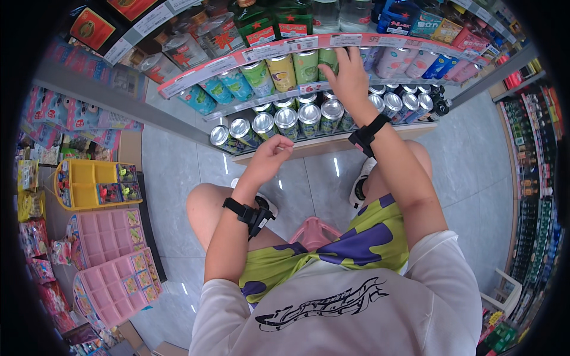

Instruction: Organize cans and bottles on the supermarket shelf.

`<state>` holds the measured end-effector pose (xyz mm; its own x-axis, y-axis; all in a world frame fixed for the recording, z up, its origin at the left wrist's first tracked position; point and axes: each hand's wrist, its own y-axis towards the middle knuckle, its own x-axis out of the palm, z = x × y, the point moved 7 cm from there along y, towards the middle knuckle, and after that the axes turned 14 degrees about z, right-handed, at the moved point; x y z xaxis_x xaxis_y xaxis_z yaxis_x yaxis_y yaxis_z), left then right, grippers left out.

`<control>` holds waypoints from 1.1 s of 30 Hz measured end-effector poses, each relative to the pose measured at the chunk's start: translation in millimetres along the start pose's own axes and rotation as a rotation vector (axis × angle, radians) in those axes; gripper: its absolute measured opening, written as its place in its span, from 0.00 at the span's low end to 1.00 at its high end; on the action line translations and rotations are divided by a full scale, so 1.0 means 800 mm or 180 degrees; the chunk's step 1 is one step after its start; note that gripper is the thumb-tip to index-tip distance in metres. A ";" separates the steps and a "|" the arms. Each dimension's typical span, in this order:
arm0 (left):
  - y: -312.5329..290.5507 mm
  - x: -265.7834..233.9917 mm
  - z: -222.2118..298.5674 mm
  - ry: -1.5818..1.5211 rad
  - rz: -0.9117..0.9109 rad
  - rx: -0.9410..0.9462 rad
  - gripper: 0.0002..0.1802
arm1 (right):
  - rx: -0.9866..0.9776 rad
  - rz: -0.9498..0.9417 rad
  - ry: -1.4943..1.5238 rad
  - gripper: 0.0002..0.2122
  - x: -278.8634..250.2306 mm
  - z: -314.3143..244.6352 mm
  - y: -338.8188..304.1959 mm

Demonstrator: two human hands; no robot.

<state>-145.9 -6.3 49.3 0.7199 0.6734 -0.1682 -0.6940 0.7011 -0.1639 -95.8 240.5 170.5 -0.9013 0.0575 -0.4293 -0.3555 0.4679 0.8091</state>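
The person crouches in front of a low shop shelf [332, 142], knees apart, a pink stool [313, 230] under them. The right hand [347, 77] reaches far up to the middle shelf and wraps its fingers around a green can [328, 59] that stands upright in the row of pastel cans, just right of a light green can [306, 65] and a yellow can [282, 71]. The left hand [270, 155] hangs nearer, loosely curled and holding nothing, just in front of the silver-topped cans [285, 120] packed on the bottom shelf. Both wrists carry black straps. Off to the left, on the floor, sit a yellow tray [89, 178] and pink compartment trays [107, 237].
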 end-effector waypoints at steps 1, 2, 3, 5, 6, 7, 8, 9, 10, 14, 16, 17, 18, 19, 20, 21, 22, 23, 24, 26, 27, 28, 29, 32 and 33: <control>0.000 0.001 0.001 0.0028 -0.0004 0.0043 0.09 | -0.0189 -0.0016 -0.0222 0.25 0.000 0.002 0.003; 0.001 0.002 0.001 0.0024 0.0003 0.0031 0.09 | -0.0368 0.0109 -0.0311 0.24 -0.004 0.003 0.005; 0.003 0.004 0.001 0.0049 -0.0045 0.0044 0.10 | -0.0368 0.0096 -0.0307 0.24 -0.004 0.007 0.005; 0.000 0.002 0.002 0.0074 -0.0051 0.0037 0.10 | -0.0513 0.0257 -0.0491 0.23 -0.007 0.001 0.004; -0.002 0.001 0.001 0.0139 -0.0030 0.0025 0.10 | -0.0511 0.0248 -0.0398 0.24 -0.004 0.000 0.003; -0.001 0.002 0.000 0.0202 -0.0028 0.0016 0.10 | -0.0509 0.0236 -0.0394 0.24 -0.004 0.000 0.002; 0.000 0.002 -0.001 0.0198 -0.0023 0.0004 0.10 | -0.0508 0.0244 -0.0404 0.24 -0.003 0.000 0.002; 0.001 0.001 -0.002 0.0217 -0.0026 0.0021 0.10 | -0.0507 0.0251 -0.0412 0.25 -0.003 -0.001 0.001; 0.002 0.002 -0.003 0.0230 -0.0025 0.0035 0.10 | -0.0511 0.0231 -0.0403 0.25 -0.001 0.001 0.000; 0.005 0.004 -0.005 0.0152 0.0026 0.0149 0.10 | -0.0583 0.0283 -0.0642 0.25 0.002 -0.002 0.000; 0.004 0.003 -0.008 0.0142 0.0040 0.0138 0.10 | -0.0654 0.0344 -0.0759 0.25 0.003 -0.005 0.000; 0.004 0.003 -0.008 0.0137 0.0037 0.0137 0.09 | -0.0654 0.0327 -0.0750 0.26 0.005 -0.002 0.001; 0.005 0.002 -0.009 0.0136 0.0042 0.0134 0.09 | -0.0652 0.0311 -0.0742 0.28 0.007 0.000 0.001; 0.004 0.002 -0.009 0.0128 0.0046 0.0129 0.09 | -0.0654 0.0310 -0.0735 0.28 0.008 0.002 0.003; 0.004 0.002 -0.009 0.0120 0.0049 0.0124 0.09 | -0.0605 0.0188 -0.0653 0.28 0.012 0.005 0.003; 0.004 0.001 -0.009 0.0124 0.0056 0.0122 0.09 | -0.0555 0.0066 -0.0569 0.28 0.016 0.008 0.003; 0.004 0.001 -0.009 0.0162 0.0016 0.0097 0.09 | -0.0552 0.0066 -0.0557 0.28 0.016 0.008 0.003; 0.003 0.001 -0.008 0.0201 -0.0023 0.0071 0.08 | -0.0516 0.0043 -0.0497 0.28 0.017 0.009 0.002; 0.003 0.001 -0.007 0.0210 -0.0012 0.0068 0.08 | -0.0481 0.0020 -0.0436 0.28 0.017 0.009 0.001; 0.001 0.001 -0.004 0.0196 -0.0001 0.0123 0.08 | -0.0537 0.0100 -0.0400 0.28 0.016 0.008 0.000; 0.000 0.001 -0.003 0.0205 0.0012 0.0119 0.08 | -0.0598 0.0179 -0.0382 0.27 0.014 0.007 0.000; -0.001 0.001 -0.003 0.0238 0.0022 0.0119 0.08 | -0.0599 0.0177 -0.0364 0.27 0.014 0.007 0.001; -0.002 0.000 -0.003 0.0268 0.0030 0.0118 0.08 | -0.0636 0.0156 -0.0418 0.27 0.015 0.007 0.002; -0.003 -0.001 -0.005 0.0257 0.0013 0.0040 0.08 | -0.0732 0.0134 -0.0603 0.27 0.019 0.012 0.004; -0.003 -0.002 -0.005 0.0254 0.0020 0.0036 0.08 | -0.0736 0.0129 -0.0597 0.27 0.019 0.016 0.005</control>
<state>-145.3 -9.8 45.8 0.7124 0.6573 -0.2461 -0.6981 0.6998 -0.1518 -107.9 254.5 162.0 -0.8622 0.2441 -0.4440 -0.3864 0.2500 0.8878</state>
